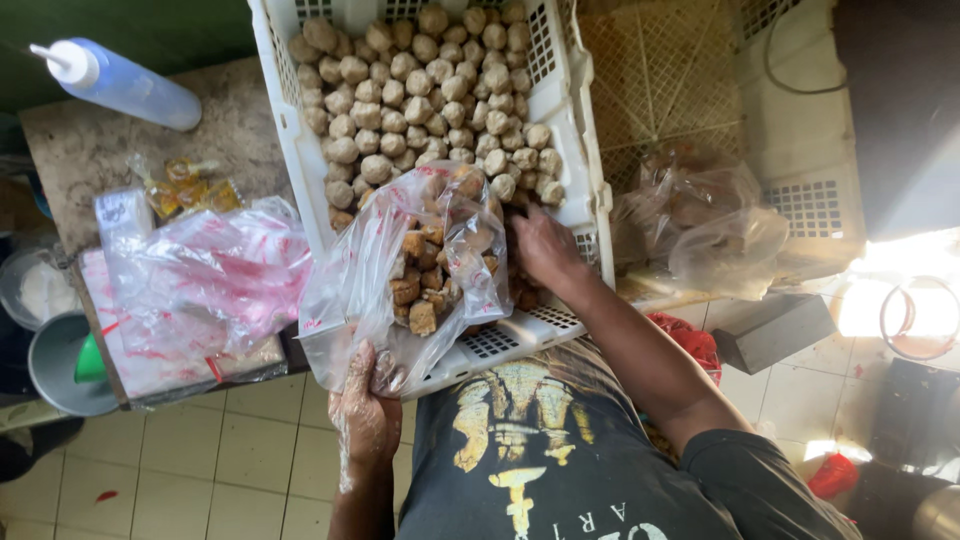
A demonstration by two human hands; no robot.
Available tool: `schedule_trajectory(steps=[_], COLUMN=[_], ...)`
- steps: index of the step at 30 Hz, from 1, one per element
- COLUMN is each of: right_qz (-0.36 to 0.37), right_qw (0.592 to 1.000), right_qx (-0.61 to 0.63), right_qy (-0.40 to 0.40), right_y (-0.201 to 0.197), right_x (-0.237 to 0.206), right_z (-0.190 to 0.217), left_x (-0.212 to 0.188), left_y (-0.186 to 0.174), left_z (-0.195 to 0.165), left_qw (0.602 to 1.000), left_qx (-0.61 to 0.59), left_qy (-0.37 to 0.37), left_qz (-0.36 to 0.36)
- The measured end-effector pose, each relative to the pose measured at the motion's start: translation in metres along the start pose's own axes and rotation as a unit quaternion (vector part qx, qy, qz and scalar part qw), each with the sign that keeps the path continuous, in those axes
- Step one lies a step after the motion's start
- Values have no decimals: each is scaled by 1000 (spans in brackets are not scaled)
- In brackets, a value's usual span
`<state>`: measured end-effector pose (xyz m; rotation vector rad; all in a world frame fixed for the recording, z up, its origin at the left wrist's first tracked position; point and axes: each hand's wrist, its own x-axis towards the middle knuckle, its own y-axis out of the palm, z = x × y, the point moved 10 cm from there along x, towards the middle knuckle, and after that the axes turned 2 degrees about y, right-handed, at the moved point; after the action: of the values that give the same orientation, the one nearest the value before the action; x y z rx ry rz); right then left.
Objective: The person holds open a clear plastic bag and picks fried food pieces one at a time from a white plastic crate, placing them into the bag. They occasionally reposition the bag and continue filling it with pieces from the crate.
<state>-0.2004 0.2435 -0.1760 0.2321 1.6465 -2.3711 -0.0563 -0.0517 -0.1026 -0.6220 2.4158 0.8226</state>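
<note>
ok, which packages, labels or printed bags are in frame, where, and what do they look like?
Clear plastic bag of brown fried chunks: centre, gripped at its base by the left hand.
Clear bags with red print: stacked at left.
Small amber sachets: on the stone counter, upper left.
Filled clear bags: right of the white plastic crate.

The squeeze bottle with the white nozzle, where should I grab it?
Grip the squeeze bottle around the middle of its clear round body, coming down from above. It lies on its side on the stone counter, so the long barrel is exposed, and the pointed nozzle looks too thin to hold.
</note>
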Motion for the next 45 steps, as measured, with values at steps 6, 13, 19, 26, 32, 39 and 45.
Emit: schedule_trajectory(steps=[6, 13, 19, 26, 32, 39, 45], right_qz=[42, 230, 22, 270, 105, 150, 273], right_qw=[873, 818, 966, 960, 979, 985, 954], right_qx=[478, 520, 221, -69, -96, -47, -85], right_qy=[84, -83, -132, -26, -145, -64, -91], right_y=[-64, -133, -149, 45, 41, 36, -13], right_x=[-29, -75, -45, -60, -56, -52, -62], right_z=[4, 110, 47, -20, -4, -17, 5], left_x=[-1, -8, -23, -25, -21, -21, -26], left_y=[4, 23, 48, 48, 44, 49, 44], left_z=[5, -2, -17, -13, -11, -12, -2], left_qw=[995, 997, 989, 991, 990, 988, 988], left_qx=[10, 1, -68, -56, -42, -60, -70], left_qy=[16, -2, -97, -99, -103, -102, -110], left_qz=[95, 74, 86, 75, 83, 97, 80])
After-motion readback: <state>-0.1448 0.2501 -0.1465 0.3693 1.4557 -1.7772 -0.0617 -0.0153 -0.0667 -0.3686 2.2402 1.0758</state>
